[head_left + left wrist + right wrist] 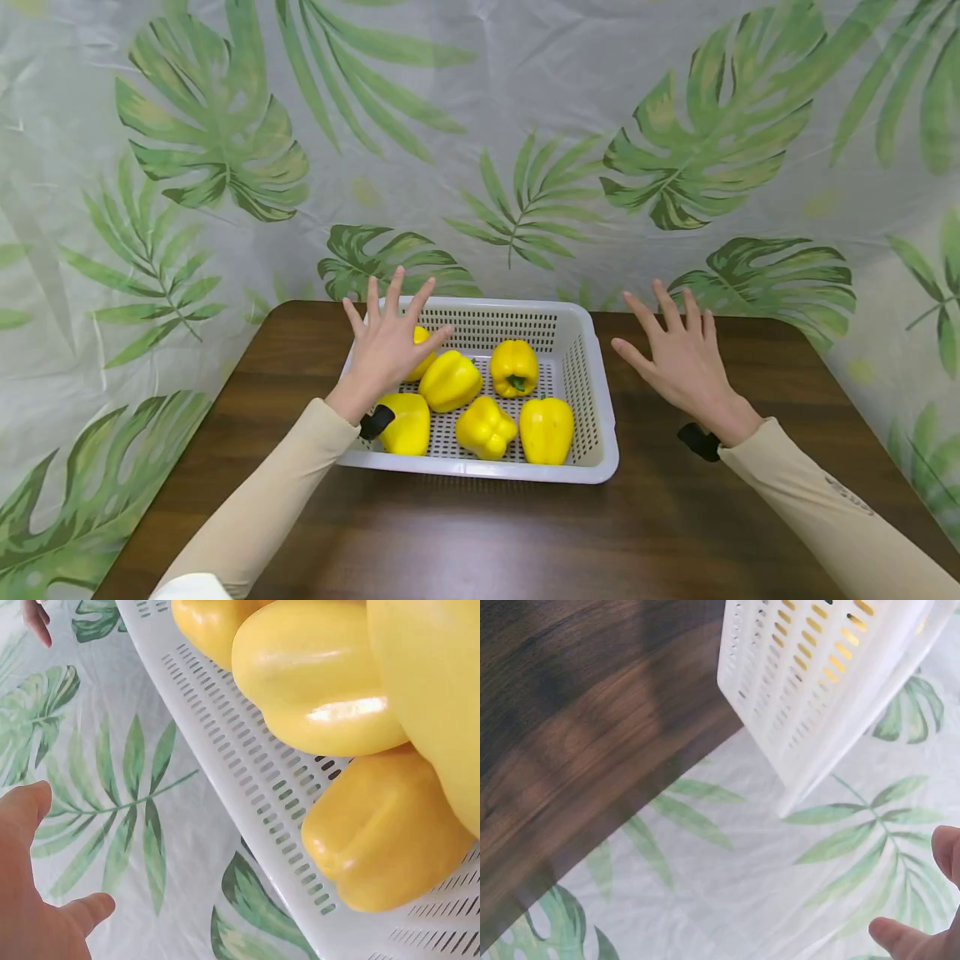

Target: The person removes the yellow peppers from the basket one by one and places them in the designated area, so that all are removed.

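Note:
A white perforated plastic basket [480, 471] stands on the table and holds several yellow bell peppers, among them one [546, 430] at its front right and one [514, 367] at the back. My left hand [390, 342], fingers spread, is over the basket's left side and partly hides a pepper [425, 357] behind it. To the right of the basket, my right hand [682, 358] hovers above the table, fingers spread and holding nothing. Close peppers [322, 675] fill much of the left wrist view. The basket's slotted side wall [795, 675] shows in the right wrist view.
The dark brown wooden table [480, 542] has rounded far corners. Behind it hangs a pale cloth [540, 83] printed with green leaves. Each wrist wears a black strap [700, 442] below a beige sleeve [817, 508].

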`<control>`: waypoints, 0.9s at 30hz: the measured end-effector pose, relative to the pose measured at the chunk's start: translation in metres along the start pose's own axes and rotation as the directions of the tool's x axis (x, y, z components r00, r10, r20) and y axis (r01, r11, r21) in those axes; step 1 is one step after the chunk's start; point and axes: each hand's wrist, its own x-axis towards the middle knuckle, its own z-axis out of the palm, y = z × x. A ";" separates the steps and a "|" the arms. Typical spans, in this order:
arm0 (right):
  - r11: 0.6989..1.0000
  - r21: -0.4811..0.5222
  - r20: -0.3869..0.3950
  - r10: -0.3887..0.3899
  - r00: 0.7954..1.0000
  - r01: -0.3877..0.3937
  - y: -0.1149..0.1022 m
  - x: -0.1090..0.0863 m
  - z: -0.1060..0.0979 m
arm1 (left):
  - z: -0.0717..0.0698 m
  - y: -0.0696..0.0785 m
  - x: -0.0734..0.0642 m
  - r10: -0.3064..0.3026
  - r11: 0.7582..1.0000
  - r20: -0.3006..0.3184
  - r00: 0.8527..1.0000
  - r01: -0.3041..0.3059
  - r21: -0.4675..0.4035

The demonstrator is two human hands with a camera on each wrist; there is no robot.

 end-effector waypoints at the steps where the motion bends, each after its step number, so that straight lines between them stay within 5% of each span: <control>1: 1.000 0.001 0.002 -0.004 1.000 0.004 -0.001 0.000 0.000 | -0.002 -0.001 -0.001 0.001 1.000 0.001 1.000 -0.001 -0.003; 9: 0.997 0.065 -0.017 -0.043 0.999 0.044 -0.008 0.002 -0.006 | -0.024 -0.012 -0.009 -0.005 0.997 0.024 1.000 0.007 -0.077; 17: 0.949 0.308 -0.014 -0.068 0.998 0.069 -0.021 0.006 -0.010 | -0.042 -0.039 -0.021 0.034 0.970 -0.025 0.999 -0.039 -0.242; 22: 0.908 0.416 0.017 -0.060 0.998 0.047 -0.029 0.012 -0.010 | -0.051 -0.060 -0.025 0.010 0.922 0.002 1.000 -0.009 -0.387; 27: 0.853 0.520 0.050 -0.075 0.996 0.038 -0.035 0.018 -0.006 | -0.054 -0.081 -0.028 -0.029 0.831 0.084 0.996 0.071 -0.552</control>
